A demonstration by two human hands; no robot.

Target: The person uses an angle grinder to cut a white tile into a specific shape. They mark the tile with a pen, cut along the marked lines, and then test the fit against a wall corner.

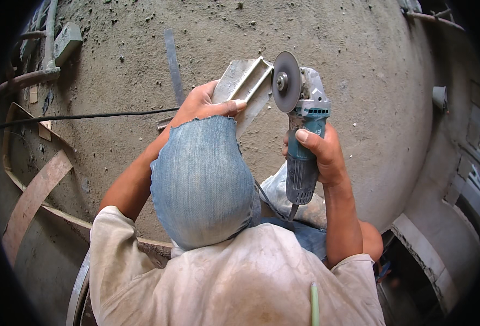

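My left hand (204, 105) grips a pale metal channel piece (243, 81) that rests over my raised knee in blue jeans (202, 179). My right hand (318, 152) is wrapped around the body of a teal and grey angle grinder (305, 136). Its grey disc (286, 81) stands on edge right against the far end of the metal piece. The grinder's cable runs down from its rear end toward my lap.
A black cable (88, 116) crosses the rough concrete floor (359, 65) at left. A flat metal strip (173, 65) lies beyond my left hand. Curved brown strips (33, 195) and pipes (28, 79) lie at left. A step edge (424, 255) drops away at lower right.
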